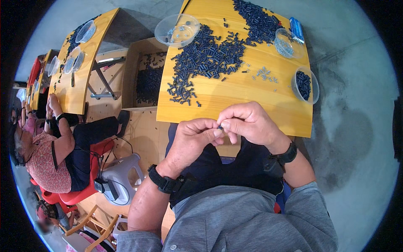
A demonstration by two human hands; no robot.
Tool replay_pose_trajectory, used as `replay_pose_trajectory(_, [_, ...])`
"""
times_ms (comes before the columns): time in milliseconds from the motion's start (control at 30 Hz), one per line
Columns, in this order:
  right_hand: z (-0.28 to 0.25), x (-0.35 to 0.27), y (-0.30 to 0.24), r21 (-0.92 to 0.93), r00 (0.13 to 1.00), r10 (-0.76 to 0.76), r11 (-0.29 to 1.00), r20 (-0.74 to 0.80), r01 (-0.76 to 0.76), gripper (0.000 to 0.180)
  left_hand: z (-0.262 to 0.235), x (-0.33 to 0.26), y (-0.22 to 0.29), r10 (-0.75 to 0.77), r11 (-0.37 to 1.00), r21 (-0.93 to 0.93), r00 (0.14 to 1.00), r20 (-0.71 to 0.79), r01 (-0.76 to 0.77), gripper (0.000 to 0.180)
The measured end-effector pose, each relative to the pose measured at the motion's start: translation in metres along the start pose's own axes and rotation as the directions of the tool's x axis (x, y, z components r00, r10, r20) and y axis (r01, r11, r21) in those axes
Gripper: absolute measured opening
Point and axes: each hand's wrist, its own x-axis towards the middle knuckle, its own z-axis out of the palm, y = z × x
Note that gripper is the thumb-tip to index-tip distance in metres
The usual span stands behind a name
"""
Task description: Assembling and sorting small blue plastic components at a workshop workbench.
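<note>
While a small dark piece (220, 127) is held near the front edge of a yellow table (289, 119), its exact shape is mostly hidden by the fingertips. By the left hand (191, 138) the piece is pinched between thumb and forefinger, with the other fingers curled; by the right hand (252, 126) it is pinched in a similar manner, so that both hands are almost closed. On the smooth tabletop, a fine grain like that of wood can be seen. Beyond the hands, a wide heap of black pieces (210, 54) is spread, each of them short and tube-like. To the right of it, small silvery parts (264, 74) are scattered. More black pieces are contained in a round, clear bowl (316, 90) at the right edge, and bluish-grey parts are contained in a second bowl (299, 49), beside which a blue box (296, 30) is placed. Left of the table, a brown cardboard box (129, 77) is partly filled with black pieces.
</note>
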Motion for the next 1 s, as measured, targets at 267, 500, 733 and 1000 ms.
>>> replay_pose_trajectory(267, [0.002, -0.001, 0.006, -0.031, 0.999, -0.009, 0.999, -0.048, 0.008, 0.013, 0.002, 0.0, 0.002, -0.004, 1.0, 0.017, 1.0, -0.018, 0.004, 0.011])
replay_pose_trajectory(500, [0.008, -0.001, 0.002, -0.063, 0.993, -0.014, 0.998, -0.119, 0.006, 0.012, 0.004, 0.001, -0.004, 0.066, 0.998, 0.023, 0.997, -0.039, -0.065, 0.01])
replay_pose_trajectory(733, [0.009, -0.003, 0.004, -0.04, 0.991, -0.029, 0.999, -0.129, 0.024, 0.013, 0.007, -0.001, -0.002, 0.024, 0.999, -0.028, 0.999, -0.044, -0.025, 0.012])
replay_pose_trajectory(1000, [0.015, -0.005, 0.003, 0.303, 0.971, 0.09, 0.953, -0.223, -0.019, 0.031, 0.004, -0.002, -0.002, 0.081, 0.987, -0.13, 0.993, -0.081, -0.091, 0.008])
